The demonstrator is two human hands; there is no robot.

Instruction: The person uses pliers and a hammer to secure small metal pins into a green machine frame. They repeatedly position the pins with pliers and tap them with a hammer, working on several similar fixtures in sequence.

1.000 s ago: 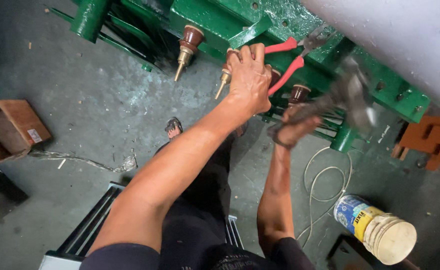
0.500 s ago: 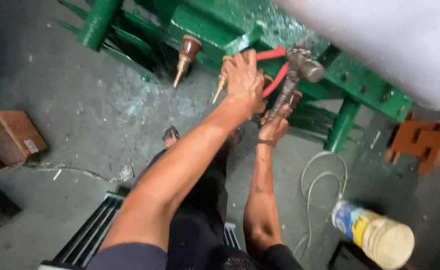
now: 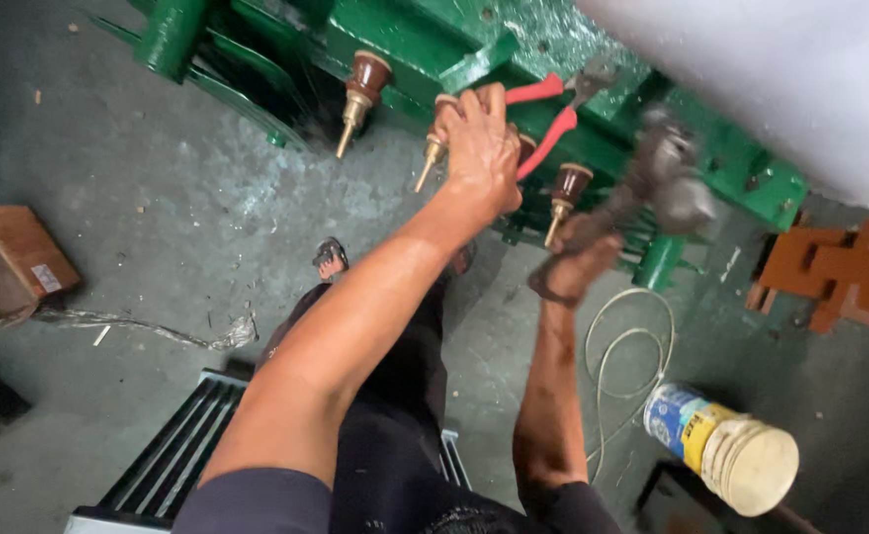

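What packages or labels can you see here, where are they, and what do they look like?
Tub: floor, lower right, lying on its side; round, cream with a blue, yellow and white label.
Wooden box: floor, far left; brown, open, with a small pale sticker on its side.

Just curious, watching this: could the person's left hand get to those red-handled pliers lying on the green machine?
Probably yes. The left hand grips a brown insulator right beside the red-handled pliers, with nothing between them. It would have to let go first; the right hand holds a blurred hammer.
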